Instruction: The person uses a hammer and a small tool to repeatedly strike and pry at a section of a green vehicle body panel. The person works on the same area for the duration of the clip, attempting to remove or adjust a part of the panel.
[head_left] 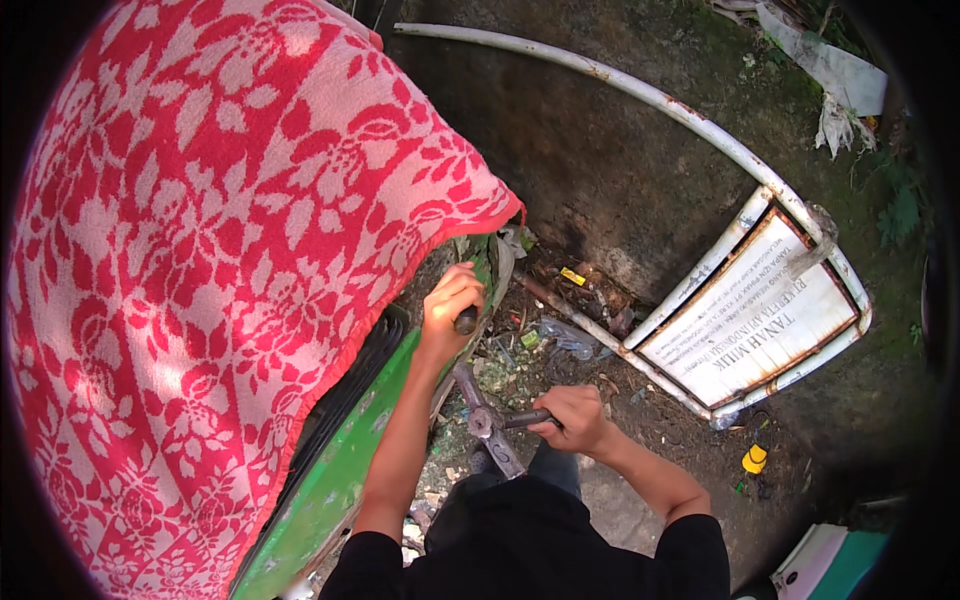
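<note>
My right hand is closed round the short dark handle of a worn metal hammer. The hammer's long, narrow head lies crosswise to the handle, just in front of my body. Further out and to the left, my left hand is wrapped round a dark round-ended bar or handle. Only its blunt end shows; the rest is hidden by my fingers. This hand is beside the green panel and the corner of a red and pink flowered blanket.
A white, rusty-framed sign lies at the right, joined to a long curved white pipe. Litter and rubble cover the dirt below, with a yellow scrap near the sign. A green and white object stands at the lower right.
</note>
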